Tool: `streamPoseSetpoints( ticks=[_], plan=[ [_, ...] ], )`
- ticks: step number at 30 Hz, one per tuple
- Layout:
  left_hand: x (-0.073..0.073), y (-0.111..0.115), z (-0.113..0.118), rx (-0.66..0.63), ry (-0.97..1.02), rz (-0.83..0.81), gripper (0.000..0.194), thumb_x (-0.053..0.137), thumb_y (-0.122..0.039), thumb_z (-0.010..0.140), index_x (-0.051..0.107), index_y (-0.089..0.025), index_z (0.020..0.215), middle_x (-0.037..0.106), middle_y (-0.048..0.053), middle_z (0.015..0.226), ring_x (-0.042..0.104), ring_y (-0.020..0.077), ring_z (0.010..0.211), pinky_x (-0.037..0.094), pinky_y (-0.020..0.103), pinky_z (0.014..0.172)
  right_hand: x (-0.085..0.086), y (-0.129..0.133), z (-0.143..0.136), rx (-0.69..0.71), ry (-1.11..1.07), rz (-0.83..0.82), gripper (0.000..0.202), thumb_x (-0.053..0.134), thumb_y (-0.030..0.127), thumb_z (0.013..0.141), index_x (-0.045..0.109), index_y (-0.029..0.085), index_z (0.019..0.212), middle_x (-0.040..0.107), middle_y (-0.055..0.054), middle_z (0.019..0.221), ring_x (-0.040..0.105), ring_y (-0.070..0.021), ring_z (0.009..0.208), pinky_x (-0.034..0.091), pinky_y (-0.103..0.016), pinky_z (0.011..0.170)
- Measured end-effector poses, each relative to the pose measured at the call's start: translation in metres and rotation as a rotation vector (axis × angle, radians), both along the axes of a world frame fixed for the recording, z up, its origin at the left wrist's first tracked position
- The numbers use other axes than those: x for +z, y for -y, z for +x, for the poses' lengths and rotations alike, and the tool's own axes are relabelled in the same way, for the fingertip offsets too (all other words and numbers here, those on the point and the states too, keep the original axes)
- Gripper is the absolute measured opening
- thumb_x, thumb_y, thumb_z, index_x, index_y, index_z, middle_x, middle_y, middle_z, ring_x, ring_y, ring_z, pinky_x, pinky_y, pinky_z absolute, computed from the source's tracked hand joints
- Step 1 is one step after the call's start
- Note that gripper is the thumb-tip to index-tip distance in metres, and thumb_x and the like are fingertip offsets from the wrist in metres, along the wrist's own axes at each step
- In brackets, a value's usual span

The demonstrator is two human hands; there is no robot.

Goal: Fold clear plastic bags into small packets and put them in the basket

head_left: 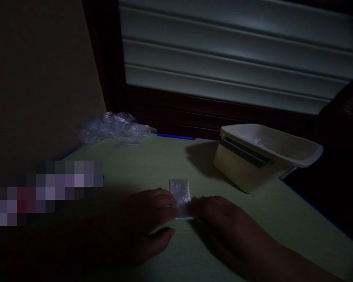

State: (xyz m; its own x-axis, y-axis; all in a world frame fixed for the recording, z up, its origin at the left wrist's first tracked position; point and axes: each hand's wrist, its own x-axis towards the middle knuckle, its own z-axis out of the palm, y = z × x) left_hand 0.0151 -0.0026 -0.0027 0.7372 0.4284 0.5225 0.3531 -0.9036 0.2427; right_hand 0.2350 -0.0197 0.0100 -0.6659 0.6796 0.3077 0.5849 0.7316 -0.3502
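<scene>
A small clear plastic bag (180,192) lies flat on the green tabletop, its near end showing a pale straight edge. My left hand (153,219) rests at its left side; the fingertips touch the bag and the thumb is held apart below them. On the other side, my right hand (220,215) has its fingers bent together at the bag's right edge, near the bottom corner. Its fingertips are dark and partly hidden. The whole scene is dim.
A cream plastic bin (244,168) with a dark handle stands tilted at the right, something shiny inside it. Crumpled clear plastic bags (111,127) are heaped at the back left. The green table (129,168) has a blue edge. Behind it is a slatted shutter (223,51); a pixelated patch covers the left.
</scene>
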Motion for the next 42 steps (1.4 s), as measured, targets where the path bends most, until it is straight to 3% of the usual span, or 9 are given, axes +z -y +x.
streamPoseSetpoints(
  ticks=[5, 8, 11, 16, 25, 31, 35, 38, 42],
  plan=[
    [0.003, -0.006, 0.002, -0.001, -0.094, -0.091, 0.017, 0.046, -0.01, 0.082, 0.055, -0.014, 0.095, 0.062, 0.008, 0.095, 0.057, 0.0183, 0.087, 0.047, 0.029, 0.075, 0.006, 0.003, 0.0, -0.017, -0.05, -0.074, 0.018, 0.039, 0.015, 0.088, 0.057, 0.017, 0.087, 0.064, -0.007, 0.084, 0.059, -0.0166, 0.076, 0.048, -0.03, 0.069],
    [0.002, -0.01, 0.002, -0.001, -0.098, -0.146, 0.016, 0.042, -0.008, 0.084, 0.056, -0.014, 0.088, 0.063, 0.007, 0.092, 0.057, 0.0172, 0.084, 0.046, 0.027, 0.074, 0.008, 0.004, 0.001, -0.017, -0.048, -0.079, 0.012, 0.05, 0.024, 0.085, 0.056, 0.018, 0.094, 0.064, -0.007, 0.095, 0.059, -0.0175, 0.085, 0.047, -0.03, 0.076],
    [0.0, -0.013, 0.0, -0.016, -0.052, -0.164, 0.016, 0.042, -0.01, 0.084, 0.057, -0.014, 0.088, 0.063, 0.007, 0.09, 0.057, 0.0173, 0.084, 0.046, 0.027, 0.074, 0.007, 0.003, 0.001, -0.011, -0.041, -0.083, 0.024, 0.058, 0.026, 0.081, 0.054, 0.019, 0.104, 0.063, -0.007, 0.102, 0.057, -0.0173, 0.092, 0.045, -0.029, 0.08],
    [0.001, -0.012, 0.0, -0.036, -0.071, -0.206, 0.016, 0.044, -0.01, 0.084, 0.058, -0.015, 0.089, 0.064, 0.005, 0.089, 0.057, 0.0165, 0.084, 0.045, 0.026, 0.074, 0.003, 0.002, 0.001, 0.007, -0.012, -0.073, 0.009, 0.05, 0.02, 0.086, 0.058, 0.017, 0.089, 0.064, -0.005, 0.086, 0.057, -0.0164, 0.079, 0.043, -0.03, 0.072],
    [-0.001, -0.012, -0.001, -0.033, 0.037, -0.307, 0.016, 0.052, -0.013, 0.082, 0.058, -0.017, 0.096, 0.063, 0.003, 0.088, 0.056, 0.0151, 0.085, 0.043, 0.024, 0.074, 0.006, 0.002, -0.003, -0.062, -0.111, -0.182, 0.018, 0.04, 0.019, 0.09, 0.056, 0.018, 0.081, 0.06, -0.003, 0.072, 0.055, -0.0129, 0.065, 0.041, -0.023, 0.058],
    [0.001, -0.013, 0.001, 0.007, 0.006, -0.379, 0.014, 0.044, -0.016, 0.084, 0.057, -0.017, 0.081, 0.06, 0.003, 0.082, 0.053, 0.0164, 0.083, 0.042, 0.026, 0.073, 0.003, 0.003, -0.005, -0.115, -0.171, -0.316, 0.021, 0.041, 0.024, 0.09, 0.052, 0.018, 0.072, 0.055, 0.0, 0.063, 0.05, -0.0096, 0.055, 0.037, -0.019, 0.05],
    [0.0, -0.011, 0.001, 0.116, 0.017, -0.448, 0.013, 0.044, -0.019, 0.083, 0.057, -0.018, 0.082, 0.057, 0.002, 0.083, 0.055, 0.0136, 0.076, 0.041, 0.023, 0.067, -0.002, 0.003, -0.004, -0.12, -0.273, -0.407, 0.01, 0.047, 0.027, 0.087, 0.054, 0.019, 0.086, 0.059, -0.001, 0.075, 0.053, -0.011, 0.063, 0.04, -0.02, 0.054],
    [-0.003, -0.011, 0.002, 0.144, 0.067, -0.439, 0.013, 0.043, -0.02, 0.083, 0.056, -0.019, 0.08, 0.057, 0.0, 0.08, 0.055, 0.0127, 0.072, 0.04, 0.022, 0.065, -0.004, 0.003, -0.003, -0.094, -0.375, -0.472, 0.019, 0.052, 0.027, 0.085, 0.049, 0.021, 0.104, 0.061, -0.002, 0.086, 0.056, -0.0121, 0.071, 0.044, -0.021, 0.06],
    [-0.002, -0.012, 0.003, 0.193, 0.072, -0.463, 0.017, 0.043, -0.023, 0.082, 0.059, -0.019, 0.082, 0.059, 0.0, 0.078, 0.055, 0.0133, 0.072, 0.04, 0.023, 0.065, -0.005, 0.003, -0.003, -0.072, -0.368, -0.493, 0.022, 0.051, 0.022, 0.085, 0.049, 0.023, 0.107, 0.06, 0.0, 0.085, 0.055, -0.0107, 0.069, 0.044, -0.019, 0.058]
  ],
)
